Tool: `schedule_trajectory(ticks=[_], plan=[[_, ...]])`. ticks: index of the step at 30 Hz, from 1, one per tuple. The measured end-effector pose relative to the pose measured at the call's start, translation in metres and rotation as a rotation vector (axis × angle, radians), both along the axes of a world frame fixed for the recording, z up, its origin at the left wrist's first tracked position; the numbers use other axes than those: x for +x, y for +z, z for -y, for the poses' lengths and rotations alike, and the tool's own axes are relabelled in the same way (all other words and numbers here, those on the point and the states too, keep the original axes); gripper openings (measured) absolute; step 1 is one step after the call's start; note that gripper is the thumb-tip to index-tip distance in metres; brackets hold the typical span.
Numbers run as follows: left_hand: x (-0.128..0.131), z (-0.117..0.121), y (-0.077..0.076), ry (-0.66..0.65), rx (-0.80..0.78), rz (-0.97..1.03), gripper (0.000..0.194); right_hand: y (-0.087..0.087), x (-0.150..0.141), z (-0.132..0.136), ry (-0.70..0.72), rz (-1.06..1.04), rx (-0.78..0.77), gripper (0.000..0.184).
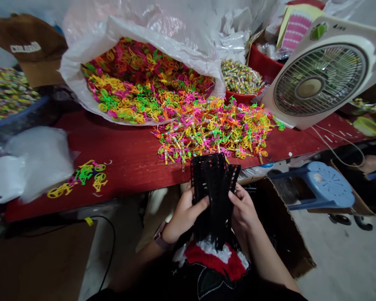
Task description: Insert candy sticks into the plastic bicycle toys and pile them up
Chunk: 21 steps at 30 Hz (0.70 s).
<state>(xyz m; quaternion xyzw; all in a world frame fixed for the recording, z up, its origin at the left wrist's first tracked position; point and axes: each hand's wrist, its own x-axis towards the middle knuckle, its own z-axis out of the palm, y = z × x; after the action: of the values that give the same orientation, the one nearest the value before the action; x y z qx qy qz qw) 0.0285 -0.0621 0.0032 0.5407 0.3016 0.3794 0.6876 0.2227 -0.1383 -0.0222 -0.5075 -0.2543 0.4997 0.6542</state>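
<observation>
Close to my body, both hands hold a bundle of black slotted plastic strips [208,179], whose exact kind I cannot make out. My left hand [185,212] is closed round the left side, thumb lying across the front. On the other side my right hand [243,209] grips a strip that tilts away from the rest, its thumb near the upper edge. Just beyond the strips, a heap of small bright plastic bicycle-shaped toys [213,125] spreads over the red table [125,150]. Among them lie small tubes with patterned wrapping [176,143].
Behind the heap, a white sack [72,62] lies open, full of similar toys. A fan [319,79] stands at right, near a red tub [238,98] of small wrapped pieces. Plastic bags [39,159] lie at left. Below right are a cardboard box [296,234] and blue stool [329,184].
</observation>
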Motion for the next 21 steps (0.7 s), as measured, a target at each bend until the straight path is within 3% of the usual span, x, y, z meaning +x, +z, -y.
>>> schedule_trajectory(ticks=[4, 7, 13, 18, 21], plan=[[0.001, 0.0, -0.005, 0.155, -0.062, -0.07, 0.031, 0.009, -0.002, -0.002, -0.088, 0.011, -0.049, 0.036], [-0.002, 0.002, -0.006, 0.18, -0.052, -0.095, 0.028, 0.024, 0.001, -0.006, -0.153, 0.064, -0.011, 0.038], [-0.007, 0.007, -0.009, 0.236, -0.238, -0.016, 0.036, 0.047, 0.006, -0.013, -0.028, 0.094, -0.022, 0.054], [-0.006, 0.0, -0.014, 0.18, -0.097, -0.043, 0.039, 0.052, 0.01, -0.014, 0.074, 0.167, -0.048, 0.044], [-0.009, -0.004, -0.016, 0.249, 0.004, -0.107, 0.033, 0.06, 0.021, -0.014, -0.067, 0.205, -0.037, 0.053]])
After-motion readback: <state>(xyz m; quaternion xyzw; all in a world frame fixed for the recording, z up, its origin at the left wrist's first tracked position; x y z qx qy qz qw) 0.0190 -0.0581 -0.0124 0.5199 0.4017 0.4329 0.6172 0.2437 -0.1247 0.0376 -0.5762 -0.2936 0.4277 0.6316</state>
